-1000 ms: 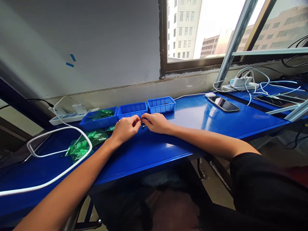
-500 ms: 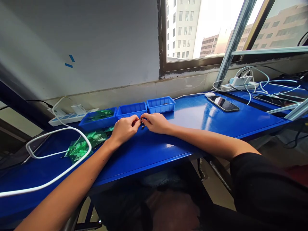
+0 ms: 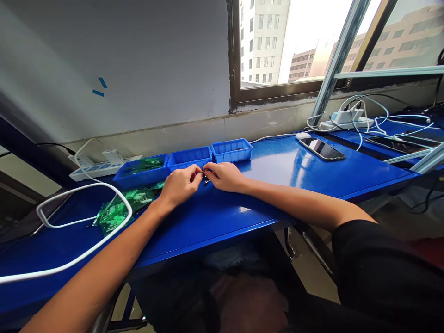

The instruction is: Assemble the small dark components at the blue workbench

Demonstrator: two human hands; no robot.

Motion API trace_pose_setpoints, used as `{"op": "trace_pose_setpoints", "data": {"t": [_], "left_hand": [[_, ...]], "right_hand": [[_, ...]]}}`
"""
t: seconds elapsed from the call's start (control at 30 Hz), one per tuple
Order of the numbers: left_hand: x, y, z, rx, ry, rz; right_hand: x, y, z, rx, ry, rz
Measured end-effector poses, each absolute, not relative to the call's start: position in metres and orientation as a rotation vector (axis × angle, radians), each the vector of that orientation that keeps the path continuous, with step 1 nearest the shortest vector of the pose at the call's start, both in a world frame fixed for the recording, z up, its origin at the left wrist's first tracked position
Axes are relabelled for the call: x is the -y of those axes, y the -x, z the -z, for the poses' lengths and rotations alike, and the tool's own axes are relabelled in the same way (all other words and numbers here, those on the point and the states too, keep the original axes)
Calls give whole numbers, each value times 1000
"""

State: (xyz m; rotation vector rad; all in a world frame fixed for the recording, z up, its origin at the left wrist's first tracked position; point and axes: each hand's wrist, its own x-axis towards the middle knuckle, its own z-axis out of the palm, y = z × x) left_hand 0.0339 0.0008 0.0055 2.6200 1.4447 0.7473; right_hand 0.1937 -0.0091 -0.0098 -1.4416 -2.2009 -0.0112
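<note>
Fingertips of my left hand (image 3: 181, 184) and my right hand (image 3: 224, 175) meet above the blue table (image 3: 208, 222). Both hands are closed in a pinch around a small dark metallic piece (image 3: 204, 172), too small and too covered by fingers to name. Just below the fingertips shows another small shiny metal bit (image 3: 207, 181); whether it is part of the held piece I cannot tell. Behind the hands stand a blue bin with green packaging (image 3: 122, 179), a middle blue bin (image 3: 180, 163) and a right blue bin (image 3: 249, 155) with small dark bits in it.
A green plastic bag (image 3: 118, 210) of parts lies beside my left forearm, with a thick white cable (image 3: 65, 268) looping past it. Power strips stand at the back left (image 3: 83, 173) and back right (image 3: 347, 124). A phone (image 3: 322, 149) lies on the right, near a metal post (image 3: 324, 92).
Almost nothing differs. Both hands stay in the same place, with only a very slight shift of the fingers around the small piece.
</note>
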Motion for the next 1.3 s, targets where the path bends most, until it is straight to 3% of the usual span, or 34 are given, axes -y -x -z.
{"op": "trace_pose_setpoints", "data": {"t": [1.3], "left_hand": [[-3,-33,-4,-1365,-2580,-745]], "right_hand": [[11,-193,10,2228,1472,28]]}}
